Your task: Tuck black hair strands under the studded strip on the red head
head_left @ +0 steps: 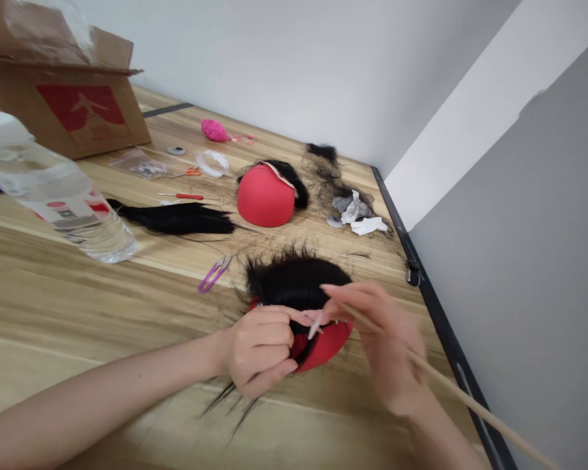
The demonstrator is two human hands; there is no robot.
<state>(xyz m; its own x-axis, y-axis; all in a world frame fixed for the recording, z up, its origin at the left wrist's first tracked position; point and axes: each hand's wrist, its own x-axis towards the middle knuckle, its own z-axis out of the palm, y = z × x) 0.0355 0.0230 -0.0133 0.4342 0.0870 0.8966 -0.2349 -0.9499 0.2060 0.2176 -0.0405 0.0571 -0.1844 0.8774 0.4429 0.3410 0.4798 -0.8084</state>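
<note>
Before me on the table lies a red dome-shaped form (326,349) with black hair (296,281) over its far side. My left hand (262,346) is closed at the form's near edge, its index finger stretched along the hair. Loose strands come out below that hand, so it appears to grip some of the hair. In my right hand (394,346), slightly blurred, is a thin wooden stick (470,399), its long end trailing to the lower right. A small whitish piece (315,325) shows between the two hands; its kind is unclear.
Purple thread snips (213,274) and a black hair bundle (181,219) lie left of the form. Beyond stands another red dome (266,199) with hair. A water bottle (63,196) and cardboard box (83,111) are left; crumpled tissue (355,209) and loose hair lie right, near the wall.
</note>
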